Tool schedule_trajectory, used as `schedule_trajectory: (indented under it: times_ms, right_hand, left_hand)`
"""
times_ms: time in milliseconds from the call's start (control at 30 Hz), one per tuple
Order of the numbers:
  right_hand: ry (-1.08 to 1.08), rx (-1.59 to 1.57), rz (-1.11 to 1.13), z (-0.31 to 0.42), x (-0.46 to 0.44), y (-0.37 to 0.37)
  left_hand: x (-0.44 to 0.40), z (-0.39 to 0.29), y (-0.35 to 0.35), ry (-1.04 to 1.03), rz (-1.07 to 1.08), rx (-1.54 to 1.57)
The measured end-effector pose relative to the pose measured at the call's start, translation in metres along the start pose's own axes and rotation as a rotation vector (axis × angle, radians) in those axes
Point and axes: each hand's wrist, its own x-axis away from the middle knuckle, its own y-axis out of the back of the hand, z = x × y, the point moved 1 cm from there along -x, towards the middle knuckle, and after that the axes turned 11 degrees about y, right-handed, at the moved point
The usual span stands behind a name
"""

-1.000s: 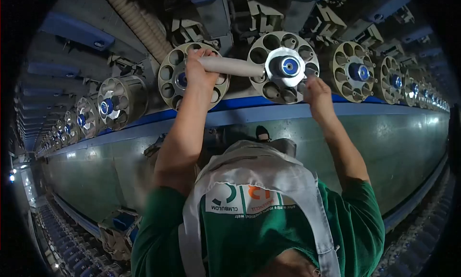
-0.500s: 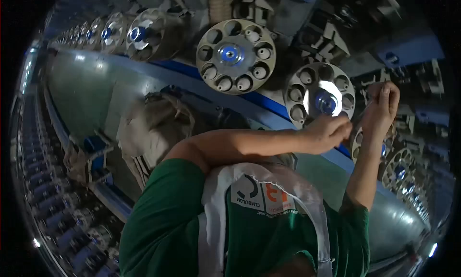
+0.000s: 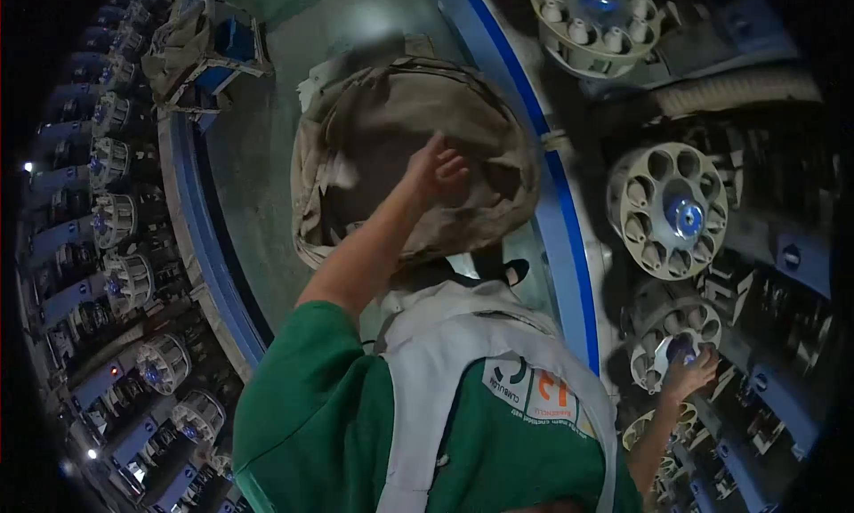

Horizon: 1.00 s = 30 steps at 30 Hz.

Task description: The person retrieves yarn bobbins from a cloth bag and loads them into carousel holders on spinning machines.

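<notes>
My left hand (image 3: pixel 436 171) is held over a large cloth-lined bin (image 3: pixel 307 193) with a brown inside. Its thumb points up, its fingers are loosely bent and apart, and I see nothing in it. Far to the right, my right hand (image 3: pixel 696 372) reaches a round magazine (image 3: pixel 642 363) on the machine. Its fingers are bent close to the magazine's dark hub, beside a bright white patch. What lies under those fingertips is hidden. Above it stands another round magazine (image 3: pixel 655 162), its ring of holes around a blue hub, with pale bobbin tips in several holes.
At the top right, one more magazine (image 3: pixel 594 57) holds pale bobbins. A blue machine rail (image 3: pixel 569 237) runs between the bin and the machine. Across the green floor (image 3: pixel 258 201), another row of machines (image 3: pixel 116 219) lines the left side. A cloth-draped cart (image 3: pixel 182 59) stands at the upper left.
The view has swung toward the bin and aisle. My left hand has moved away from the magazine to over the bin. My right hand, raised beside the magazine before, is now at a magazine.
</notes>
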Motion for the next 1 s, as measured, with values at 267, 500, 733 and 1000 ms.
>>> schedule_trajectory:
  times_ms: [267, 500, 733, 1000]
  right_hand:
    - [0.382, -1.449, 0.820, 0.444, -0.180, 0.009]
    - [0.352, -1.420, 0.988, 0.575, -0.244, -0.080]
    - [0.682, -0.530, 1.191, 0.614, -0.263, -0.102]
    - [0.834, -0.614, 0.744, 0.612, -0.222, -0.094]
  left_hand:
    - [-0.003, -0.154, 0.058, -0.251, 0.061, -0.082]
    - [0.079, -0.241, 0.030, -0.936, 0.127, -0.580]
    - [-0.063, -0.238, 0.125, -0.659, -0.024, -1.564]
    - [-0.125, -0.197, 0.163, -0.963, -0.253, -2.079]
